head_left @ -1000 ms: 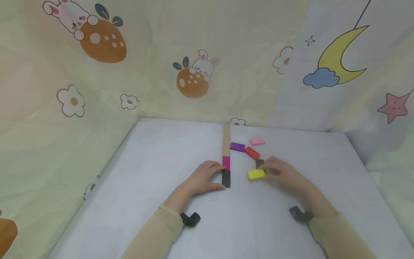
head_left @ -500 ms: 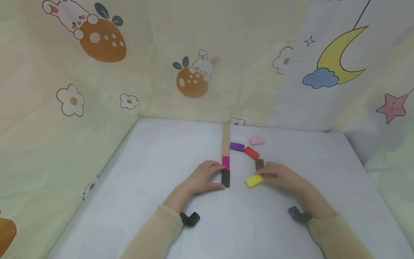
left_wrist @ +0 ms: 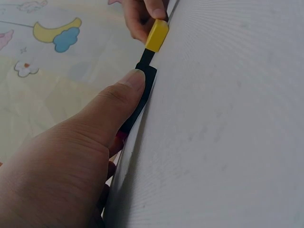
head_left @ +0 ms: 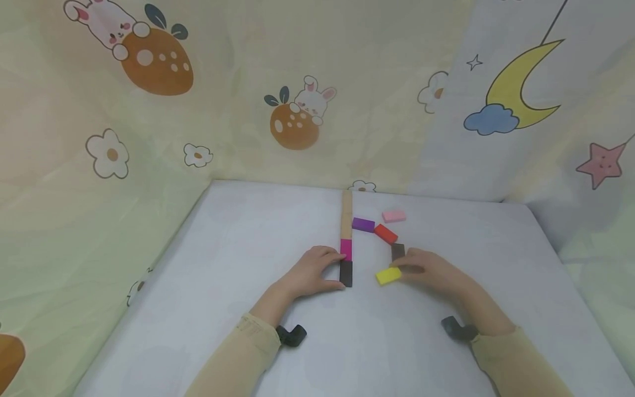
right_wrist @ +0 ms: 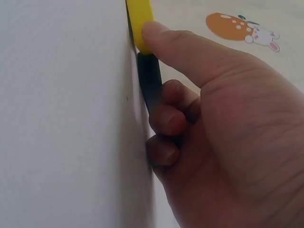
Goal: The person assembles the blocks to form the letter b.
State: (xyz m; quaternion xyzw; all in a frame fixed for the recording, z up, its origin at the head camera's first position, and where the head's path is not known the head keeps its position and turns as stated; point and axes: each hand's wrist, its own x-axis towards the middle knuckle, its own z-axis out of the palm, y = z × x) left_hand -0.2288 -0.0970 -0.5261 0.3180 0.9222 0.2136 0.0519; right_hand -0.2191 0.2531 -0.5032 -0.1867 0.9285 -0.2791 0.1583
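My left hand (head_left: 315, 270) rests beside a straight row of blocks, its thumb touching the near end of the black block (head_left: 345, 274) and a fingertip on the magenta block (head_left: 346, 250). In the left wrist view the thumb lies along the black block (left_wrist: 147, 85); the other fingers are mostly hidden. My right hand (head_left: 431, 270) pinches a yellow block (head_left: 388, 276) by its right end, close to the near end of a dark brown block (head_left: 398, 252). The right wrist view has the thumb on the yellow block (right_wrist: 141, 28), its other fingers curled.
Beyond the magenta block, wooden-coloured blocks (head_left: 346, 215) continue the row to the back edge. A purple block (head_left: 364, 225) and a red block (head_left: 386, 234) curve from the row to the brown one. A pink block (head_left: 394, 216) lies apart. Printed cloth (head_left: 377, 143) surrounds the white table (head_left: 223, 237).
My right hand has drawn the yellow block slightly nearer and leftward, tilting it and uncovering more of the brown block. My left hand has stayed in place.
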